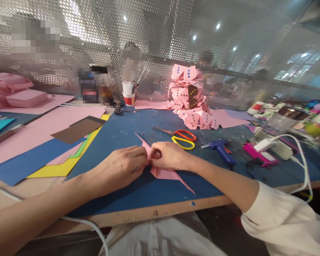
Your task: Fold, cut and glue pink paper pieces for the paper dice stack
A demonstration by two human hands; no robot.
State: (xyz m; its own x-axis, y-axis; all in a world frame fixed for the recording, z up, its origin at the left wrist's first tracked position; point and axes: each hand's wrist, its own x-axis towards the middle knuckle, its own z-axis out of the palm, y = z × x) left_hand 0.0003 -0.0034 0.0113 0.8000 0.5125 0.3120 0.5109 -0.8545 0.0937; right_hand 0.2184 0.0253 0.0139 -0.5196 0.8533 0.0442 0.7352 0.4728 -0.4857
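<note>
A folded piece of pink paper lies on the blue mat, its pointed ends reaching up-left and down-right. My left hand pinches its left side near the middle. From the right, my right hand grips the same paper with curled thumb and fingers. The two hands' fingertips meet over the fold and hide part of it. Just beyond my right hand rest scissors with one red and one yellow handle loop. Farther right lies a blue glue gun.
A pink paper model with small coloured squares stands at the back. Coloured paper sheets overlap on the left. A paper cup holds brushes near the mesh screen. On the right are a pink device and a white cable.
</note>
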